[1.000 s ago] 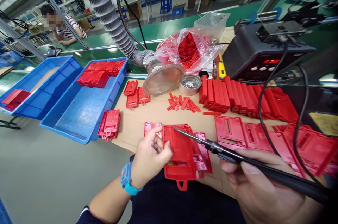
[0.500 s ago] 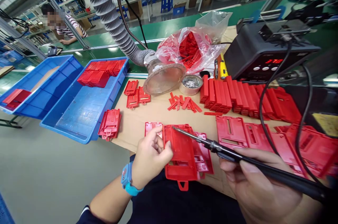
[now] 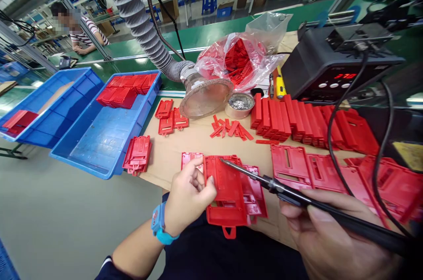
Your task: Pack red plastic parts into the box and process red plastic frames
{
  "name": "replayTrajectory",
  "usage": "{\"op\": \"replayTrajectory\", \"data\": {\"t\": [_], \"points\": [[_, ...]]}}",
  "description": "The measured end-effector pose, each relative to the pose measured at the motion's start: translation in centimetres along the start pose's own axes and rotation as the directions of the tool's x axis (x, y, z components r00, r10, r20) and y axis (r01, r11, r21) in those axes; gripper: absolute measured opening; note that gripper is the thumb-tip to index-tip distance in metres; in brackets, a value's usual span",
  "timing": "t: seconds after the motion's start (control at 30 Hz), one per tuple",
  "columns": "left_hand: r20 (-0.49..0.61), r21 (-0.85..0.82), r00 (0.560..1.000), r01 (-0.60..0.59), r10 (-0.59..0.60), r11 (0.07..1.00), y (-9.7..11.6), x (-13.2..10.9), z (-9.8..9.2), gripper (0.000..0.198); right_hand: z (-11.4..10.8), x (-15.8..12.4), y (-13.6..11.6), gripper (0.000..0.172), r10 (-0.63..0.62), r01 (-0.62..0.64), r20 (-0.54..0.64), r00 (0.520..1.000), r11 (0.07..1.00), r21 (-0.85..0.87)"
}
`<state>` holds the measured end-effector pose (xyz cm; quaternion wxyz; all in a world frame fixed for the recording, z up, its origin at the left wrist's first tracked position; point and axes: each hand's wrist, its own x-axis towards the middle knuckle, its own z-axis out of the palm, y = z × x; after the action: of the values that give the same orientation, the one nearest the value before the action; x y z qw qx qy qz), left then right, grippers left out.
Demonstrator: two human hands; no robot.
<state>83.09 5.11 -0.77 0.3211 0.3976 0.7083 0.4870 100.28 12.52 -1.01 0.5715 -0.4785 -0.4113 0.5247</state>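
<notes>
My left hand (image 3: 190,196) grips the left edge of a red plastic card holder (image 3: 228,187), thumb on its face, with the loop end toward me. In my right hand (image 3: 340,231) is a black soldering iron (image 3: 280,187), held like a pen. Its metal tip reaches over the upper part of the card holder; whether it touches the plastic I cannot tell. More red holders (image 3: 256,196) lie under and to the right of the held one. Several small red strips (image 3: 231,128) are scattered on the cardboard beyond.
Two blue bins (image 3: 95,139) stand at left, holding red parts. A fume extractor hood (image 3: 206,97) hangs over the bench near a round tin (image 3: 240,105). Red stacks (image 3: 284,117) and a soldering station (image 3: 343,68) occupy the right; its cable loops down. Another person (image 3: 82,33) sits far left.
My right hand and the soldering iron have shifted slightly to the right, the tip moving along the top of the card holder. My left hand and the card holder stay in place.
</notes>
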Motion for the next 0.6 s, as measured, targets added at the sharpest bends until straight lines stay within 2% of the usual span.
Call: {"op": "replayTrajectory", "data": {"t": [0.6], "points": [[-0.010,-0.008,1.000,0.001,-0.001,1.000,0.04,-0.16,0.04,0.035,-0.09,-0.04,0.07,0.016,0.004,-0.004,0.011,1.000,1.000,-0.011]]}}
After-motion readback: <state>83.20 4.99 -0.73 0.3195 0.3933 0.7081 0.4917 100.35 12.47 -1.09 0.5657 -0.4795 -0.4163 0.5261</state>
